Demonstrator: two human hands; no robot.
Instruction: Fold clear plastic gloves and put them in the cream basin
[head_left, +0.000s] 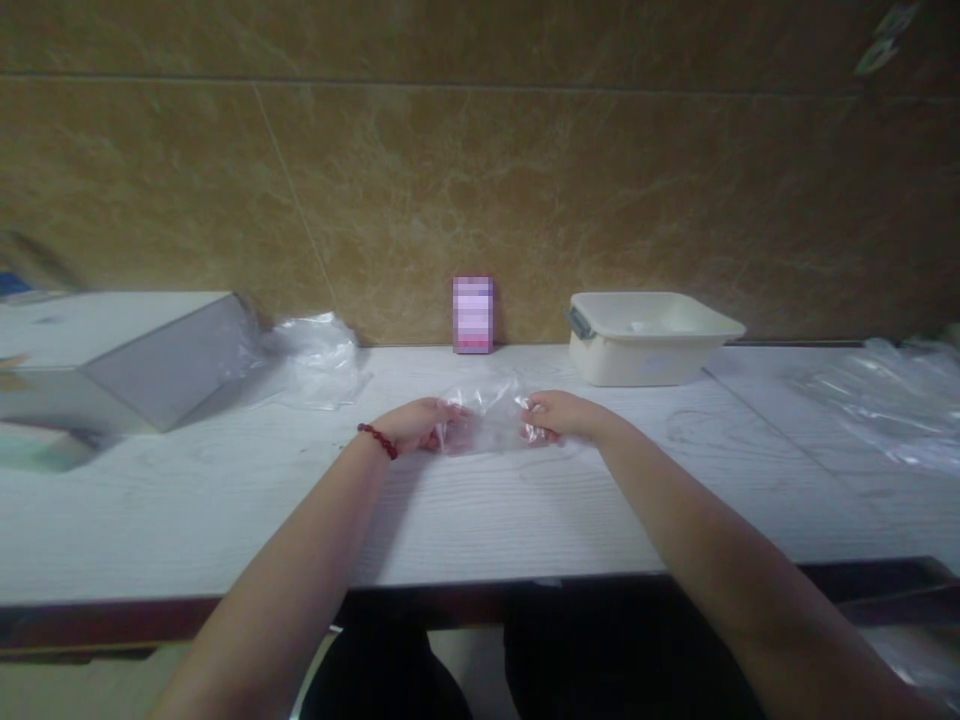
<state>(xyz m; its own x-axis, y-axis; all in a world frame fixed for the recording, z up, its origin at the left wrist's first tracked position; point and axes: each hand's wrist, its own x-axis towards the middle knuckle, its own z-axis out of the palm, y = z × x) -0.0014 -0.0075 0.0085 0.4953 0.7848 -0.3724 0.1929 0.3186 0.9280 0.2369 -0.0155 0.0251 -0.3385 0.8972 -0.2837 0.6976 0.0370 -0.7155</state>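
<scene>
A clear plastic bag (491,420) is stretched between my two hands, just over the pale wooden table (495,520). My left hand (416,425), with a dark red bead bracelet (377,440) at the wrist, grips the bag's left end; some fingers show through the film. At the bag's right end, my right hand (559,415) pinches the plastic between thumb and fingers. Whether anything lies inside the bag cannot be made out.
Against the tiled wall leans a phone (472,315). A cream plastic bin (637,365) with a grey handle stands back right. White box (157,370) and crumpled clear bags (315,355) occupy the left; more clear plastic bags (892,395) lie far right.
</scene>
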